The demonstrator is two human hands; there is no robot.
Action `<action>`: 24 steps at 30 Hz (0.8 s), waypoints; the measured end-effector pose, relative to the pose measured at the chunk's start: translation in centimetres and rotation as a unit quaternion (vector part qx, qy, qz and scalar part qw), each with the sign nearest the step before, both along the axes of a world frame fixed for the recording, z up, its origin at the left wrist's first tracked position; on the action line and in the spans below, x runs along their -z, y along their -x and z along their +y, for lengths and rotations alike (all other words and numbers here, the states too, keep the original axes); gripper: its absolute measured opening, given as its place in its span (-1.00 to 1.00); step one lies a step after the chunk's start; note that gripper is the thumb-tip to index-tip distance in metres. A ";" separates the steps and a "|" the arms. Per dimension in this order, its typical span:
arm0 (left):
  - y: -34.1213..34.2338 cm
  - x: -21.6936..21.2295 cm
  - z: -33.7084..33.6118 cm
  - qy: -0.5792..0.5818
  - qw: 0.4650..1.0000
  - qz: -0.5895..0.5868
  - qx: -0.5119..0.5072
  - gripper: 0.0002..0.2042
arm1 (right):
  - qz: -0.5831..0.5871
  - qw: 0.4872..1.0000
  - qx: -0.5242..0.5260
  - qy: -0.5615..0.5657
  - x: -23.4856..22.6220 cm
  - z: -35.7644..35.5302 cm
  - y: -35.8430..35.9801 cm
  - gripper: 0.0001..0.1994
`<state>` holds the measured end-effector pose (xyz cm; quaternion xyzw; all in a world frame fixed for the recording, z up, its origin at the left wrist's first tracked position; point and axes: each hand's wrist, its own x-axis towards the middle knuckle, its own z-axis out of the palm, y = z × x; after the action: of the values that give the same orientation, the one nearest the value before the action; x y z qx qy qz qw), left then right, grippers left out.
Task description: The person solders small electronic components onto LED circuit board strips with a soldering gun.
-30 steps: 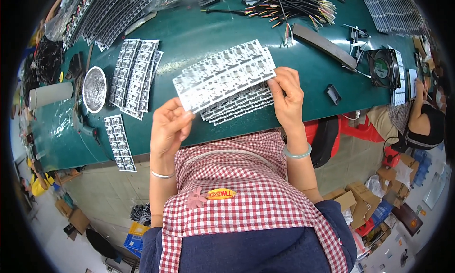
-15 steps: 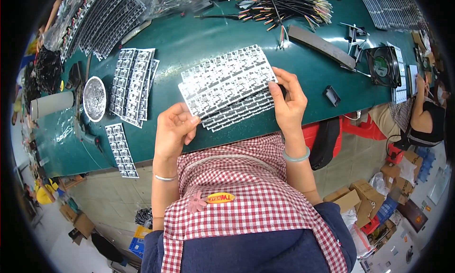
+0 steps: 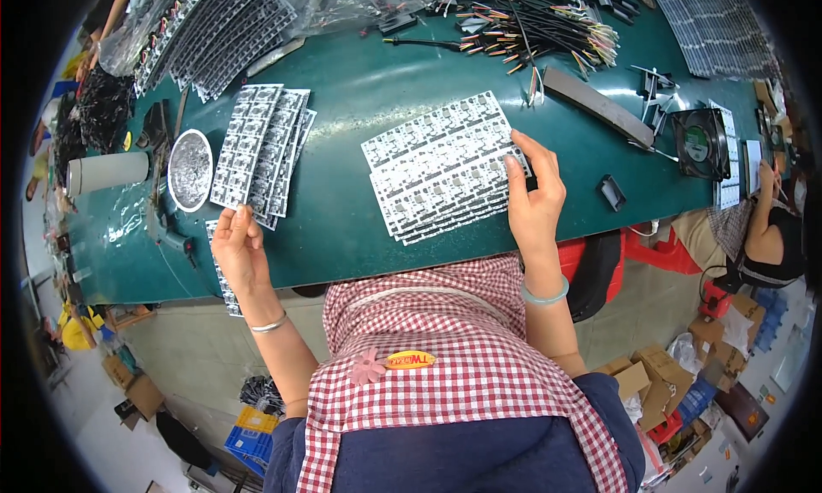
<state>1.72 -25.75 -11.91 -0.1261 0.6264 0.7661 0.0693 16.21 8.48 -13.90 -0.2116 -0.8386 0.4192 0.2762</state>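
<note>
Right hand [image 3: 533, 204]: resting on the right end of the white board stack [image 3: 445, 166], fingers spread and lying flat over its edge, thumb below; pressing down, not pinching.
Left hand [image 3: 238, 252]: lying well left of the board stack, fingers together and lightly curled, tips touching the narrow board strip [image 3: 221, 266] at the desk's near edge; can't tell if it's gripping the strip.
Board stack: several white panels fanned out, sitting flat on the green desk [image 3: 342, 219], about mid-desk, tilted up toward the right.
Second pile [image 3: 261, 146]: more panels lying left of the board stack, just above the left hand.
Round tin [image 3: 189, 169]: silver, sitting just left of the second pile.
Wire bundle [image 3: 531, 22]: coloured leads lying beyond the board stack, at the far side of the desk.
Fan [image 3: 700, 144]: small black one, sitting well right of the board stack.
Other person [image 3: 771, 236]: sitting past the desk's right end, arm raised.
</note>
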 end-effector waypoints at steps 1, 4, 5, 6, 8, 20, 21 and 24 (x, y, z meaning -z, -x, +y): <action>0.0 -0.1 0.1 0.026 0.999 -0.007 -0.029 -0.89 | 0.006 1.000 0.018 -0.001 0.0 -0.2 0.2 -0.71; -0.6 0.0 0.9 0.116 0.991 -0.005 -0.065 -0.80 | 0.035 0.995 0.069 0.057 0.4 -0.3 0.5 -0.73; -0.7 0.2 0.8 0.145 0.987 -0.010 -0.069 -0.78 | 0.058 0.986 0.104 0.118 0.4 -0.3 0.7 -0.74; -1.0 0.6 1.0 0.159 0.985 0.002 -0.066 -0.75 | 0.086 0.980 0.110 0.143 0.1 0.0 0.9 -0.75; -2.2 -0.3 2.9 0.173 0.985 -0.004 -0.018 -0.76 | 0.090 0.973 0.120 0.176 -0.9 0.7 1.2 -0.77; -5.4 -0.7 11.9 0.287 0.900 -0.027 0.327 -0.72 | 0.133 0.962 0.066 0.228 -1.6 3.6 10.2 -0.77; -5.1 -0.6 11.6 0.287 0.900 -0.026 0.328 -0.72 | 0.132 0.966 0.064 0.212 -1.2 3.6 10.7 -0.77; -4.7 -0.7 10.8 0.123 0.909 -0.137 0.374 -0.77 | 0.110 0.967 0.055 0.222 -0.7 3.9 11.2 -0.77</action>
<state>6.42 -15.00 -11.19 0.0062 0.7012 0.5765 0.4195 4.96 12.41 -13.20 -0.2662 -0.6760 0.5996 0.3356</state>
